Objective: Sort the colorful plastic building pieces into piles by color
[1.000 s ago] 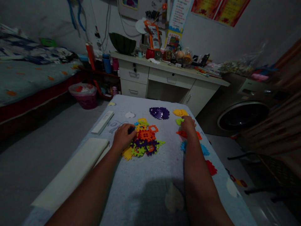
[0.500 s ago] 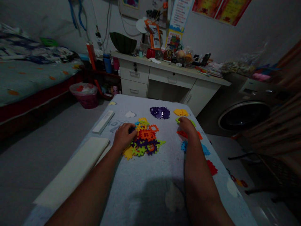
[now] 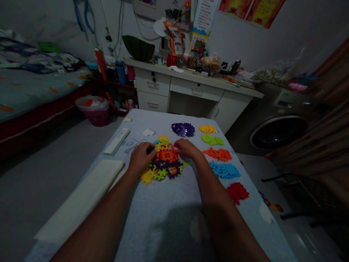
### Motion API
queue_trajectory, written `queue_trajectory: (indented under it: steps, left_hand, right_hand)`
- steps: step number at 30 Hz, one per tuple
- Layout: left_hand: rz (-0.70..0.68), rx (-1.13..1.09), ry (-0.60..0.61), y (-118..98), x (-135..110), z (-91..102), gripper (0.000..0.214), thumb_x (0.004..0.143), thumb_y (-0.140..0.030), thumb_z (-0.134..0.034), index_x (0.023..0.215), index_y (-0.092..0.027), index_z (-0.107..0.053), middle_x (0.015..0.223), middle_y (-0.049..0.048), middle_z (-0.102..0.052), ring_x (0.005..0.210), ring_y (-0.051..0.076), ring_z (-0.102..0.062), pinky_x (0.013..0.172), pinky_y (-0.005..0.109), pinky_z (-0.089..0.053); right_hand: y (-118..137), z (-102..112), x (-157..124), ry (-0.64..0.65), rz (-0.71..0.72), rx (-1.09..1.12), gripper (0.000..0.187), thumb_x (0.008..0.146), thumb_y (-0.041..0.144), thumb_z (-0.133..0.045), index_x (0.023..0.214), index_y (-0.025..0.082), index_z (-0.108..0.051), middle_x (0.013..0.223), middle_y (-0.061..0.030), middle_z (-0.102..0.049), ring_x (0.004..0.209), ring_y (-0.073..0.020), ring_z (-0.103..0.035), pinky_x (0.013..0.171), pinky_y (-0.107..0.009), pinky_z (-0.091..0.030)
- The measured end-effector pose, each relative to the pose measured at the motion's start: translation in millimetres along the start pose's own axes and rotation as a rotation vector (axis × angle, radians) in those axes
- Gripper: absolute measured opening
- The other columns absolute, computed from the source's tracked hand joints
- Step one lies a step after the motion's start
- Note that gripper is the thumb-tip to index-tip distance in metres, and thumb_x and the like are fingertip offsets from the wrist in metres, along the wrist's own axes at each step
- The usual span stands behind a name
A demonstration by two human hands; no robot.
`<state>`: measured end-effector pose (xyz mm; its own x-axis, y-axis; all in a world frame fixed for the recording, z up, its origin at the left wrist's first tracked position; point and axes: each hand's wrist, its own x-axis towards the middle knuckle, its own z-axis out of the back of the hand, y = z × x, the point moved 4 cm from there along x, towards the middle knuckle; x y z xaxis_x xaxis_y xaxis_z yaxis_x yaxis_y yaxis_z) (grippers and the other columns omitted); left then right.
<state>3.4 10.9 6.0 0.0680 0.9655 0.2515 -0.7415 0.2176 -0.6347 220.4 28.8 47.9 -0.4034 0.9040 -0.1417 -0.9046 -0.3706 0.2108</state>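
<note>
A mixed heap of flat, notched plastic building pieces (image 3: pixel 167 156) lies mid-table, in purple, green, yellow, orange and blue. My left hand (image 3: pixel 141 158) rests at its left side, thumb and fingers closed on a dark purple piece (image 3: pixel 150 149). From the right, my right hand (image 3: pixel 187 148) pinches an orange piece (image 3: pixel 175 148) at the heap's edge; its fingertips are partly hidden. Single-colour piles lie beyond and to the right: purple (image 3: pixel 183 130), yellow (image 3: pixel 207 129), green (image 3: pixel 213 140), orange (image 3: pixel 218 154), blue (image 3: pixel 225 170) and red (image 3: pixel 237 193).
A cloth covers the table (image 3: pixel 174 203). Along its left side lie a long white box (image 3: pixel 117 141) and a folded pale sheet (image 3: pixel 84 200). Behind stands a cluttered white desk (image 3: pixel 152 85), with a washing machine (image 3: pixel 278 127) to the right and a pink bin (image 3: pixel 94 111) to the left.
My right hand has moved left from the green pile to the orange piece at the heap. My left hand stays by the heap with the purple piece. The view has shifted slightly.
</note>
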Motion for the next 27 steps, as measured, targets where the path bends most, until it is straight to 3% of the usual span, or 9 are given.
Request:
queue_trajectory:
  steps: [7,11,15,20,27]
  left_hand:
    - [-0.024,0.000,0.007,-1,1,0.4,0.029,0.081,-0.036,-0.056,0.104,-0.021,-0.067,0.109,0.0082,-0.066,0.102,0.026,-0.060,0.092,0.042,-0.046]
    - [-0.011,-0.012,0.004,-1,0,0.3,0.029,0.081,-0.035,-0.057,0.104,-0.021,-0.067,0.109,0.0085,-0.066,0.102,0.026,-0.060,0.091,0.041,-0.046]
    - [-0.014,-0.021,0.000,0,-1,0.3,0.028,0.081,-0.036,-0.057,0.104,-0.023,-0.067,0.110,0.0077,-0.066,0.104,0.026,-0.059,0.093,0.042,-0.046]
    - [-0.001,-0.013,0.007,0,0,0.3,0.029,0.080,-0.036,-0.057,0.105,-0.023,-0.067,0.112,0.0079,-0.066,0.105,0.026,-0.059,0.093,0.042,-0.046]
    - [-0.009,0.006,0.011,0,1,-0.3,0.030,0.080,-0.039,-0.056,0.103,-0.022,-0.068,0.112,0.0072,-0.066,0.104,0.026,-0.059,0.093,0.040,-0.046]
  right_hand:
    - [-11,27,-19,0.016,-0.114,0.036,0.018,0.089,0.025,-0.061,0.099,0.015,-0.073,0.104,-0.0086,-0.073,0.090,-0.0162,-0.062,0.072,-0.022,-0.040]
    - [-43,52,-40,-0.078,-0.194,0.130,0.023,0.089,0.016,-0.054,0.099,0.016,-0.075,0.104,-0.0064,-0.074,0.091,-0.0155,-0.063,0.076,-0.022,-0.042]
    - [-83,66,-68,-0.118,-0.338,0.154,0.023,0.085,0.014,-0.053,0.089,0.015,-0.076,0.089,-0.0049,-0.074,0.078,-0.0146,-0.062,0.069,-0.022,-0.043]
    - [-111,66,-89,-0.133,-0.519,0.202,0.027,0.076,0.008,-0.056,0.094,0.016,-0.074,0.082,-0.0027,-0.073,0.069,-0.0118,-0.061,0.061,-0.020,-0.041]
    - [-124,54,-91,-0.089,-0.632,0.202,0.024,0.068,0.004,-0.061,0.084,0.016,-0.073,0.074,-0.0013,-0.071,0.065,-0.0119,-0.060,0.060,-0.019,-0.042]
